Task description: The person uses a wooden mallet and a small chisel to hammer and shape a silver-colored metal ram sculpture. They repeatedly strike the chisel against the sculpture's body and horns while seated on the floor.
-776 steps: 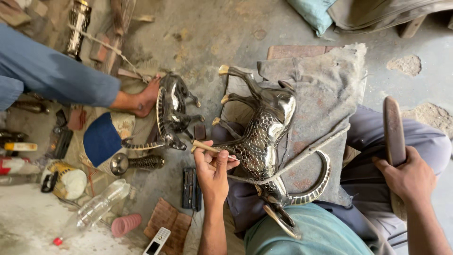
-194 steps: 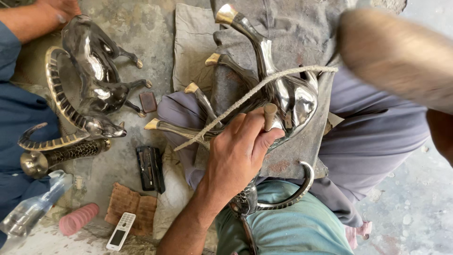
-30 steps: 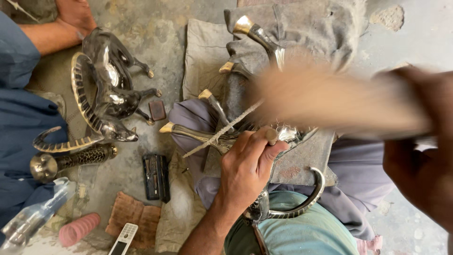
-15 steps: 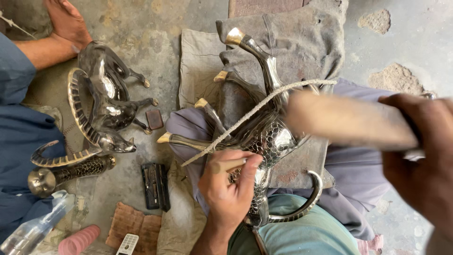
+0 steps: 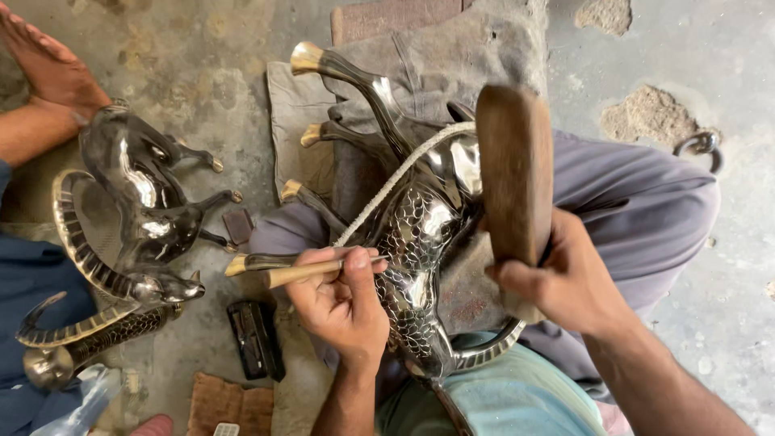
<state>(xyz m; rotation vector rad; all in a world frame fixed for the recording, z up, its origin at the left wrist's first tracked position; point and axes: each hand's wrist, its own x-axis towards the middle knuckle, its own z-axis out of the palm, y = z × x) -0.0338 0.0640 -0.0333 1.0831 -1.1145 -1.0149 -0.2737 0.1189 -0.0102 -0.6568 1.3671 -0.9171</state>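
You are gripping a thin chisel-like tool [image 5: 311,273] in your left hand [image 5: 343,303], fingers and thumb pinched tightly around its shaft, with its working end seeming to press on the scaled flank of the metal antelope figure [image 5: 420,234]; the exact contact spot is hidden behind your thumb. The figure is lying across your lap on a grey cloth [image 5: 420,64], legs pointing up and left, brass hooves away from you, its curved horn sweeping toward your waist. A pale cord [image 5: 395,182] is running diagonally over its body. Your right hand [image 5: 565,278] is wrapping its fingers firmly around a wooden mallet [image 5: 514,173], which is hovering just beside the figure's back, its head blurred. To your left, a second polished antelope figure [image 5: 137,218] is resting on the concrete floor [image 5: 202,73], with another person's foot [image 5: 48,69] near its rump. A small black case [image 5: 254,339] is lying on the floor just beside your left forearm.
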